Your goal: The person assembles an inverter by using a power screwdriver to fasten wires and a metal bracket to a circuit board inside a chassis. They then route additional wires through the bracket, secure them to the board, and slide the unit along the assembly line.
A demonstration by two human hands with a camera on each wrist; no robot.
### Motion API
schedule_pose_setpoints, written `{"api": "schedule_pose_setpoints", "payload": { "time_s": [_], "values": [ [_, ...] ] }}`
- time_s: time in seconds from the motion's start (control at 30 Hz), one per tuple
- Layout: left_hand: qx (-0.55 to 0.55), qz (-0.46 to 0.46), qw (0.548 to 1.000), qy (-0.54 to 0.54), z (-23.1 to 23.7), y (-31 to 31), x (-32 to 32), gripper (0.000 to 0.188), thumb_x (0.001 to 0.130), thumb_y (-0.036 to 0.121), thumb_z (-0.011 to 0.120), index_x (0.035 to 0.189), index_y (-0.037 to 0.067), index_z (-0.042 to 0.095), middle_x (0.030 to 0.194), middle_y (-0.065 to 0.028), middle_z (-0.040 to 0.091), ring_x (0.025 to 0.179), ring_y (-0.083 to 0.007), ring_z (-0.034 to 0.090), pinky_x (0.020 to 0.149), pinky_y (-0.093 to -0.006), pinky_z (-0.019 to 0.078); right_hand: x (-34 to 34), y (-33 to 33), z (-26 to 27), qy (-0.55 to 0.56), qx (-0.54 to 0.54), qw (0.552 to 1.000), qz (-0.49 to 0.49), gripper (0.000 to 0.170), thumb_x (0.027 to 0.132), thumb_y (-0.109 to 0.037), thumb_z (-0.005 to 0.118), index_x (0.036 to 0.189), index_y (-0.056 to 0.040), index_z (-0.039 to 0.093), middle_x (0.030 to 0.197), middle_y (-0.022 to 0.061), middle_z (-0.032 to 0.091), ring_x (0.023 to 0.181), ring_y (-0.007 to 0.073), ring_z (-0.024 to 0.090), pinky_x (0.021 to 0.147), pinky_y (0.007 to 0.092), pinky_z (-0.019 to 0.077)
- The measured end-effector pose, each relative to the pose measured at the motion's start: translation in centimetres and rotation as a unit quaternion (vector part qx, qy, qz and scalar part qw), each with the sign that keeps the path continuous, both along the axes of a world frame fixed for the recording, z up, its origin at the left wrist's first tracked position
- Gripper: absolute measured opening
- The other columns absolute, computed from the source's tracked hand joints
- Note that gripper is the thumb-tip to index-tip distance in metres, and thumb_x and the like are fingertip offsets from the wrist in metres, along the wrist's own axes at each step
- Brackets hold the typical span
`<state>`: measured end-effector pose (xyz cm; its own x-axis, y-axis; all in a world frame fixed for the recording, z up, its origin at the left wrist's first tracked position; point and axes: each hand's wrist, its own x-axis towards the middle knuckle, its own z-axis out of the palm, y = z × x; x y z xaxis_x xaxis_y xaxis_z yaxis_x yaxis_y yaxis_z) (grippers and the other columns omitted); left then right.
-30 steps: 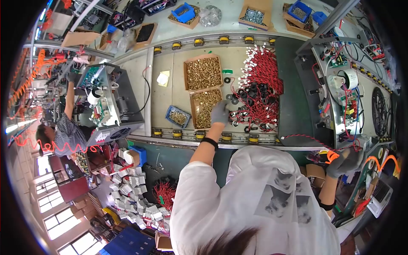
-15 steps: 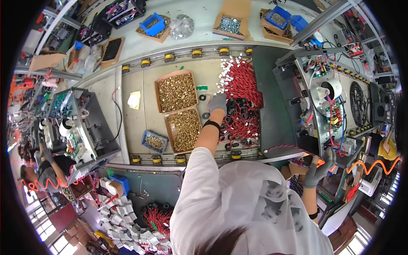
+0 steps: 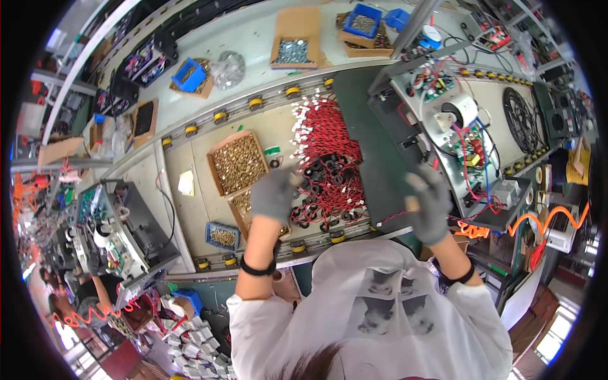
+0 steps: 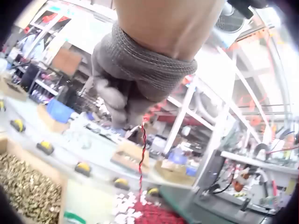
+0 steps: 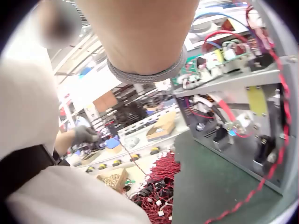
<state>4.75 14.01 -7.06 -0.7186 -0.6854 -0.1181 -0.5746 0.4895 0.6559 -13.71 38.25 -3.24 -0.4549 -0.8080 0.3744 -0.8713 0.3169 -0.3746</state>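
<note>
- My left hand point(image 3: 273, 196) pinches a wire point(image 4: 141, 161), raised near the pile point(image 3: 329, 136), probably so it clears the tangle.
- My right hand point(image 3: 432, 206), fingers apart, hovers by the mat point(image 3: 380, 161), seemingly kept free.

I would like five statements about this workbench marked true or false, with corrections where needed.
1. The left hand holds a red-and-black wire. True.
2. The right hand is bare. False: it wears a grey glove.
3. Brass-coloured parts lie in a cardboard box. True.
4. The wire pile is inside that box. False: it lies on the worktop.
5. The small blue tray holds metal parts. True.
</note>
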Motion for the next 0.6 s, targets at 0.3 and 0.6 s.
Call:
{"api": "schedule_pose_setpoints", "payload": {
  "time_s": [0.3, 0.6],
  "values": [
    [0.093, -0.069, 0.959, 0.258, 3.3, 8.1, -3.9, 0.029, 0.087, 0.018, 0.061, 0.108, -0.001, 0.063, 0.081, -0.0115, 0.062, 0.067, -0.0179, 0.058, 0.063, -0.0287, 0.0457, 0.9, -4.7, 0.2, -0.217, -0.047, 0.971, 0.093, 0.024, 0.075, -0.010, 0.062, 0.098, -0.0081, 0.060, 0.080, 0.0097, 0.058, 0.070, 0.0305, 0.057, 0.067, 0.0377, 0.0470],
    [0.399, 0.098, 0.833, 0.372, 0.9, 9.9, -6.8, 0.021, 0.084, 0.003, 0.062, 0.100, -0.003, 0.050, 0.093, -0.0133, 0.064, 0.082, -0.0149, 0.062, 0.073, -0.0259, 0.0516, -1.8, -5.4, 1.8, -0.177, -0.065, 0.973, 0.130, 0.027, 0.071, -0.003, 0.064, 0.097, -0.0106, 0.065, 0.077, 0.0095, 0.056, 0.063, 0.0260, 0.056, 0.056, 0.0318, 0.0460]
  ]
}}
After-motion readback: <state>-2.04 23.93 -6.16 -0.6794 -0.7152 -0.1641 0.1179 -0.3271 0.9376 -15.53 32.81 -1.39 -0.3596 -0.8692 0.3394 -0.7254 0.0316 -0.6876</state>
